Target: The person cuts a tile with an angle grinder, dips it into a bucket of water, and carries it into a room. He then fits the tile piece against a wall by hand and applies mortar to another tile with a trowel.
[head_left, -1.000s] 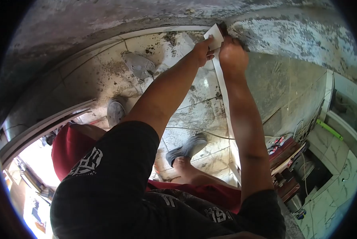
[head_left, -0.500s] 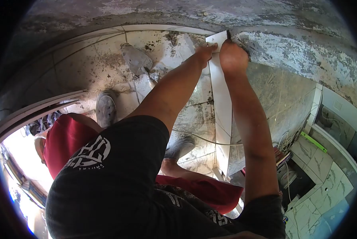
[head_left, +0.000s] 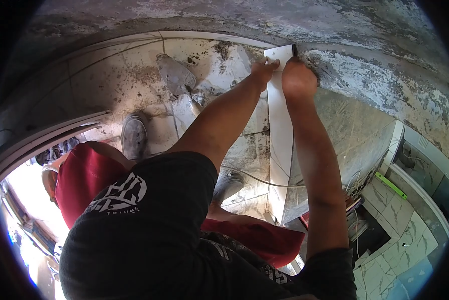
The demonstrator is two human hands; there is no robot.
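A short white tile piece [head_left: 280,52] lies at the wall end of a narrow strip of white tiles [head_left: 280,112]. My left hand [head_left: 264,71] grips the left edge of this piece, its thumb on the top face. At the opposite edge my right hand [head_left: 299,77] is closed in a fist, knuckles up. Its fingertips are hidden, and a small dark edge shows just beyond them. Left of my left forearm, a trowel [head_left: 177,75] caked with grey mortar rests on the floor.
A rough, patchy wall [head_left: 369,67] runs behind my hands. A cable [head_left: 254,177] crosses the tile strip. Right of it are a grey slab surface [head_left: 334,120], a green level [head_left: 390,185] and a tiled counter [head_left: 409,225] with an opening. My shoe [head_left: 134,135] stands on the dirty floor.
The whole view has shifted slightly, so the hands and tile piece appear a little lower and to the right. Both hands keep their places at the tile piece.
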